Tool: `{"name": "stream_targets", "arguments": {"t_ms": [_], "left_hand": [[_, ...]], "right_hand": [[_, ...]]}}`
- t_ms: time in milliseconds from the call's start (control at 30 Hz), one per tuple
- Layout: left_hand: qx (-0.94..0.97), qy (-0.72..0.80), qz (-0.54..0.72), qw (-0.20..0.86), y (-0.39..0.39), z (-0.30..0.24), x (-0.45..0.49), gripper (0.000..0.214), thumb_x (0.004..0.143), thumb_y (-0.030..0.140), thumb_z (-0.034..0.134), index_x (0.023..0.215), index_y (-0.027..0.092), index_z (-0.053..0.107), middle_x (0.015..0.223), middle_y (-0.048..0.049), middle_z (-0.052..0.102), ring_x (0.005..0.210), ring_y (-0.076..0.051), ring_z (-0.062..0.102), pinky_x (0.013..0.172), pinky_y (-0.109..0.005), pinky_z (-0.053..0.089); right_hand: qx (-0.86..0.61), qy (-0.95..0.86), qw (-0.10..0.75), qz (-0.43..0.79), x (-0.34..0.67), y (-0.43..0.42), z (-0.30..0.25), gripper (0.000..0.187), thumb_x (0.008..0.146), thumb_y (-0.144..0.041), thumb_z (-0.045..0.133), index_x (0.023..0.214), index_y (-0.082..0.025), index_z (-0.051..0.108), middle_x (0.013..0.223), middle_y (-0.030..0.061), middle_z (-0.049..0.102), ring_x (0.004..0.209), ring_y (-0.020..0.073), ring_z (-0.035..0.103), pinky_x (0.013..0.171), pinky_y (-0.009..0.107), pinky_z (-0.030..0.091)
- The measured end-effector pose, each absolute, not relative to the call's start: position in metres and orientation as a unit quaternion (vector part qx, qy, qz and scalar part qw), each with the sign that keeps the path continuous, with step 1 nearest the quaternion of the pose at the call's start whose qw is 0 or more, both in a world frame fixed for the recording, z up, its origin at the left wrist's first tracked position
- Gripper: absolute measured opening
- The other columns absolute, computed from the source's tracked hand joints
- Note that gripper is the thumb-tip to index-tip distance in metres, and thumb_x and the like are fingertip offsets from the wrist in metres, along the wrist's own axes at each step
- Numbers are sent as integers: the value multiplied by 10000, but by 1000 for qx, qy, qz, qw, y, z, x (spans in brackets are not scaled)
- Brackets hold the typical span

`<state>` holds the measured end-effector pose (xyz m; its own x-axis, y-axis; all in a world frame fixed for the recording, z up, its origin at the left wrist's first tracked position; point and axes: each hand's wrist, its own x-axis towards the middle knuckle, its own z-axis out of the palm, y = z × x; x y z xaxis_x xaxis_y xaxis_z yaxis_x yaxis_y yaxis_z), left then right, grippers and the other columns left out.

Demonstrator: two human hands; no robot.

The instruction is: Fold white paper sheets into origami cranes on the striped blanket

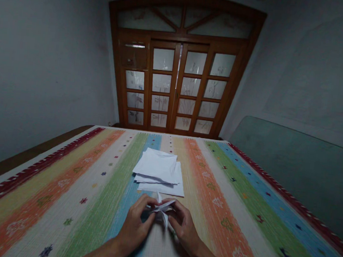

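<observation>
A small folded piece of white paper [162,210], its pointed flaps sticking out in several directions, is held low over the striped cloth. My left hand [134,230] pinches it from the left with fingers curled over it. My right hand [183,225] grips it from the right, and the fingertips of both hands nearly meet above it. The paper's middle is partly hidden by my fingers. Just beyond my hands lies a loose pile of white paper sheets [158,172], slightly fanned and not touching the folded piece.
A striped multicoloured cloth [226,225] covers the surface under my hands. A wooden edge [21,163] runs along its left side, and a grey-green padded panel [293,175] stands along its right. Wooden glazed double doors [175,85] stand beyond the far end.
</observation>
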<state>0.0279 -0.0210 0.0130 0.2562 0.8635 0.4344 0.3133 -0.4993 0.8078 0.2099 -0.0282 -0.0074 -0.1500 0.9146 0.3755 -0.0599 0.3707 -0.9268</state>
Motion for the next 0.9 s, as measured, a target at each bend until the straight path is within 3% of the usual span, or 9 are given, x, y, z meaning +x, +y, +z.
{"name": "stream_targets", "arguments": {"t_ms": [200,333,600,767,900], "left_hand": [[715,362,515,304,-24,13,29,137,876,163,576,964,234,653,1003,-62,596,966,-205,625,793,-317,599],[710,349,522,319,-26,13,30,165,876,139,571,978,239,654,1041,-59,565,987,-201,619,799,-310,600],[738,385,470,293,-22,9,29,284,829,91,589,1070,234,633,1058,-65,605,976,-222,622,855,-354,547],[737,394,451,312,-21,4,28,218,860,143,601,1057,235,615,1000,-35,634,858,-190,638,795,-327,546],[736,363,452,350,-22,7,29,165,885,190,618,1039,243,641,1023,-38,627,886,-179,636,764,-290,561]], "right_hand": [[-349,-618,560,427,205,-28,1,260,778,-244,718,1031,-202,679,1102,106,657,1006,251,671,876,361,566],[-336,-586,549,492,201,-29,3,300,734,-237,765,1013,-208,659,1024,78,686,928,240,690,865,373,571],[-329,-579,541,514,198,-30,4,334,711,-142,736,1035,-207,685,997,61,707,920,240,701,899,388,557],[-363,-570,541,501,199,-28,-3,310,730,-176,745,1035,-198,692,992,60,710,919,232,690,850,342,563],[-376,-571,542,489,201,-25,-10,325,755,-225,751,1069,-194,677,994,60,702,870,205,675,785,299,558]]}}
